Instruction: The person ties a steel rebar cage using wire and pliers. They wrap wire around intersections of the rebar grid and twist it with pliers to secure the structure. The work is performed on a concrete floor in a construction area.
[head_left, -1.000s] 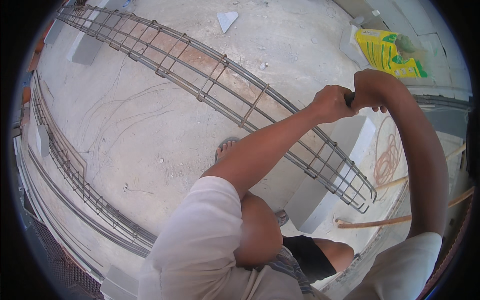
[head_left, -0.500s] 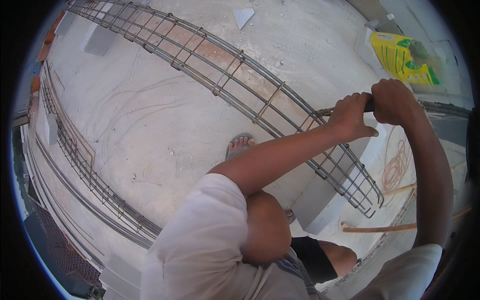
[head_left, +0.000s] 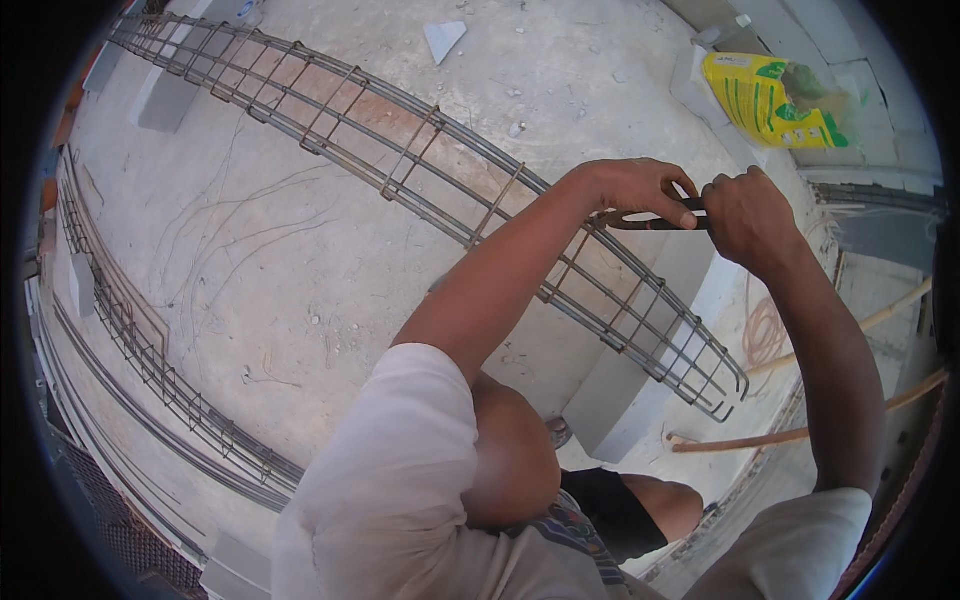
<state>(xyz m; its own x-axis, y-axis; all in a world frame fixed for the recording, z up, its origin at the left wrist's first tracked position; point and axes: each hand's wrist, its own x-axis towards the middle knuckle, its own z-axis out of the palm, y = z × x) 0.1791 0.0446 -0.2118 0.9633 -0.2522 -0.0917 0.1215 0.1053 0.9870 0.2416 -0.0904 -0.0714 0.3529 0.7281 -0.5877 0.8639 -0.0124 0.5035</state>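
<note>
A long rebar cage point(head_left: 375, 125) of several steel bars with wire-tied stirrups runs from the far left to the near right. Pincers with dark handles point(head_left: 655, 224) have their jaw end at the cage's far-side bars. My right hand point(head_left: 752, 222) is closed in a fist around the handle ends. My left hand point(head_left: 640, 190) reaches across the cage, its thumb and curled fingers at the handles just ahead of my right hand. The jaw tips are partly hidden behind my left wrist, so what they bite on cannot be made out.
Pale blocks point(head_left: 640, 355) support the cage, one near its right end. A yellow-green bag point(head_left: 765, 100) lies at the far right. Wooden sticks point(head_left: 760, 440) and a coiled hose point(head_left: 768, 330) are at the right. A thinner rebar cage point(head_left: 150, 355) and long bars lie left.
The pincers have opened out from closed handles to parted ones and lie flatter. My left hand has curled its fingers and thumb in. My view has shifted slightly.
</note>
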